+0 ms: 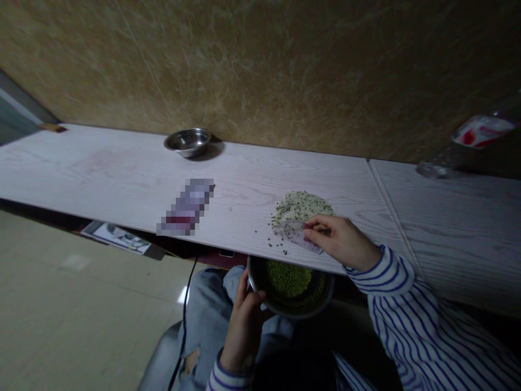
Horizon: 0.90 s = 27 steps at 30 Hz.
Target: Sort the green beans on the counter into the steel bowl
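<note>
"How did the pile [302,206] look?"
"Whitish, green-flecked, on the table [244,168]. The right hand [344,241] pinched see-through plastic [293,232] there; the left hand [246,320] gripped a bowl [321,293] of green beans [288,278]."
"Writing?"
"The bottle's [443,158] red-white label [484,131] was illegible."

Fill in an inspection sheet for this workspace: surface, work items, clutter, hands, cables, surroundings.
Surface: pale wood-grain table, loose green beans scattered near its front edge.
Work items: pile of pale rice-like grains mixed with green beans; metal mixing bowl below the table edge, holding green mung beans; clear plastic piece at the pile.
Clutter: small metal bowl near the wall; pixelated item, unidentifiable; clear plastic bottle with red-and-white label.
Hands: left hand grips the mixing bowl's rim; right hand pinches the plastic piece between its fingers.
Cables: black cable beside the person's leg.
Surroundings: brown marbled wall, tiled floor.
</note>
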### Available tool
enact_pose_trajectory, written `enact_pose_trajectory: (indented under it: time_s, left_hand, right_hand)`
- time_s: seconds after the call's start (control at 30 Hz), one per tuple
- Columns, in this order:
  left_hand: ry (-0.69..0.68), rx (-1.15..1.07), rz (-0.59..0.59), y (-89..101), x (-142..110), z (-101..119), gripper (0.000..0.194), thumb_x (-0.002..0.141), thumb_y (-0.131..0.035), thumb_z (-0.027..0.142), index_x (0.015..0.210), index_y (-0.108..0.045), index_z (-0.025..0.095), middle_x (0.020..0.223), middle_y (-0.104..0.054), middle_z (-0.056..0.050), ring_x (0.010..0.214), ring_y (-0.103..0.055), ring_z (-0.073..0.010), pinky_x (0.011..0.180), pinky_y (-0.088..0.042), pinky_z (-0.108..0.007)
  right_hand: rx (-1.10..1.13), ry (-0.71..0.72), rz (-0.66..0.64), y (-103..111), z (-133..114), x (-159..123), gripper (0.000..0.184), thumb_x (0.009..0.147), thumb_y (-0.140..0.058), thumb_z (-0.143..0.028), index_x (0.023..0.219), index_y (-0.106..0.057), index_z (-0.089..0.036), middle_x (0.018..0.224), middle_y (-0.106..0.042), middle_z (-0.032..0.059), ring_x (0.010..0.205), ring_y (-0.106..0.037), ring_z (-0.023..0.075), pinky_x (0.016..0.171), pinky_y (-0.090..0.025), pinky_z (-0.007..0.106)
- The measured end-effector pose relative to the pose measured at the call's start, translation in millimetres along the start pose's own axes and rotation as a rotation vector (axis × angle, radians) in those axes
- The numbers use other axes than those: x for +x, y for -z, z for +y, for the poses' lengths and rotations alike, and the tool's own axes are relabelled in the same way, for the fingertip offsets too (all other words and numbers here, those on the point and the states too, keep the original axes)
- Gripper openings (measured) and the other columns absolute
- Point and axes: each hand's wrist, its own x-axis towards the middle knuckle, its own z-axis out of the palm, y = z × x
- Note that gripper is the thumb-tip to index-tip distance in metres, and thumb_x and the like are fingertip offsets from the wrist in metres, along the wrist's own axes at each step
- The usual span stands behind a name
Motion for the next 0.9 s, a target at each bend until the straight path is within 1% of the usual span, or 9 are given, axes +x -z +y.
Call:
enact_pose_trajectory:
  time_s: [0.07,0.2,0.33,0.43,0.6,0.77,0.9]
  left_hand:
    - [-0.003,0.008,-0.002,0.5,0,0,0.057,0.076,-0.069,0.022,0.132,-0.061,0.029,0.131,-0.068,-0.007,0.108,-0.063,-0.029,0.076,-0.057,-0.038]
    - [0.001,-0.003,-0.005,0.3,0,1,0.058,0.075,-0.07,0.021,0.131,-0.061,0.03,0.126,-0.07,-0.006,0.105,-0.064,-0.0269,0.078,-0.057,-0.037]
    - [0.007,-0.007,0.0,-0.5,0,1,0.057,0.074,-0.07,0.021,0.13,-0.063,0.03,0.125,-0.07,-0.006,0.104,-0.064,-0.0266,0.079,-0.057,-0.037]
    - [0.001,-0.006,-0.002,0.0,0,-1,0.056,0.075,-0.07,0.021,0.13,-0.063,0.029,0.128,-0.069,-0.006,0.103,-0.065,-0.0262,0.077,-0.058,-0.037]
    - [0.01,0.0,-0.027,2.3,1,-1,0.059,0.077,-0.07,0.022,0.134,-0.06,0.03,0.134,-0.068,-0.007,0.109,-0.064,-0.0277,0.079,-0.058,-0.037]
    - [0.011,0.004,-0.028,3.3,1,0,0.06,0.076,-0.07,0.022,0.135,-0.061,0.031,0.132,-0.068,-0.007,0.106,-0.065,-0.027,0.082,-0.058,-0.04]
    - [0.018,0.012,-0.026,2.6,0,0,0.06,0.075,-0.071,0.022,0.134,-0.062,0.031,0.13,-0.069,-0.007,0.106,-0.065,-0.0273,0.084,-0.057,-0.041]
  right_hand:
    - [0.002,-0.006,0.007,1,2,0,0.01,0.084,-0.065,-0.028,0.087,-0.072,-0.021,0.079,-0.078,0.0063,0.074,-0.074,0.0217,0.065,-0.056,0.031]
    - [-0.002,-0.01,0.014,3,5,-1,0.012,0.083,-0.064,-0.029,0.087,-0.071,-0.021,0.077,-0.077,0.006,0.071,-0.073,0.0213,0.062,-0.055,0.031]
    - [-0.015,-0.01,0.003,1,3,-3,0.01,0.083,-0.064,-0.028,0.085,-0.071,-0.021,0.076,-0.077,0.0051,0.071,-0.072,0.0205,0.063,-0.055,0.03]
    - [-0.032,0.003,-0.023,-3,-3,-3,0.008,0.083,-0.064,-0.026,0.083,-0.071,-0.022,0.076,-0.078,0.0043,0.073,-0.073,0.0198,0.066,-0.055,0.03]
    - [0.0,0.006,-0.08,-4,-9,-6,0.008,0.083,-0.064,-0.026,0.083,-0.071,-0.022,0.074,-0.077,0.0037,0.071,-0.072,0.0192,0.067,-0.055,0.03]
    - [0.027,-0.033,-0.051,2,-1,-10,0.011,0.083,-0.065,-0.029,0.085,-0.071,-0.021,0.074,-0.077,0.0044,0.071,-0.073,0.0199,0.066,-0.056,0.03]
    - [0.023,-0.046,-0.053,3,4,-12,0.011,0.082,-0.065,-0.03,0.084,-0.072,-0.021,0.074,-0.077,0.0046,0.072,-0.073,0.0203,0.066,-0.057,0.03]
